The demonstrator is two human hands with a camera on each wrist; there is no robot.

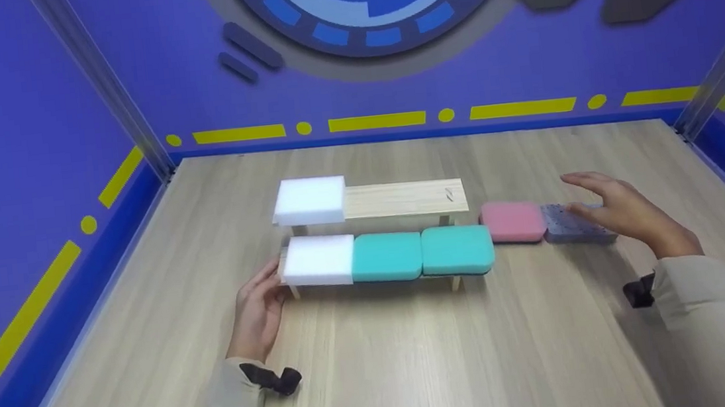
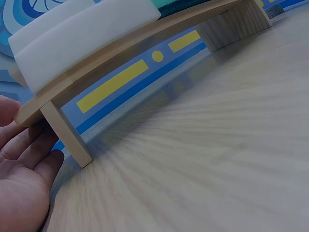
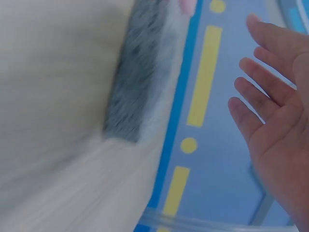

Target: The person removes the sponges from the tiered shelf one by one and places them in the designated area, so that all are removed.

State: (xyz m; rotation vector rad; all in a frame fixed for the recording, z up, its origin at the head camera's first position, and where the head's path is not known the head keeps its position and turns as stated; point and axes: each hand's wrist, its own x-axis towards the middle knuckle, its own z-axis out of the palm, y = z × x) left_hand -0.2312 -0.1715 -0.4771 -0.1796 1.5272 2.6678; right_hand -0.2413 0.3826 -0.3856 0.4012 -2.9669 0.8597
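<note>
My left hand [image 1: 257, 313] holds the left end of the front low wooden stand [image 2: 67, 133], thumb on top and fingers under the board. On that stand sit a white sponge [image 1: 319, 261], a teal sponge [image 1: 386, 256] and a second teal sponge [image 1: 457, 251], side by side. The right hand [image 1: 626, 211], fingers extended and holding nothing, hovers by a speckled grey sponge [image 1: 578, 228]. Left of the grey one lies a pink sponge [image 1: 514, 221] on the table.
Behind the front stand is a second wooden stand [image 1: 402, 198], carrying another white sponge [image 1: 310, 200] at its left end. Purple panels [image 1: 119, 27] wall in the wood-grain table [image 1: 391, 367] at the back and sides.
</note>
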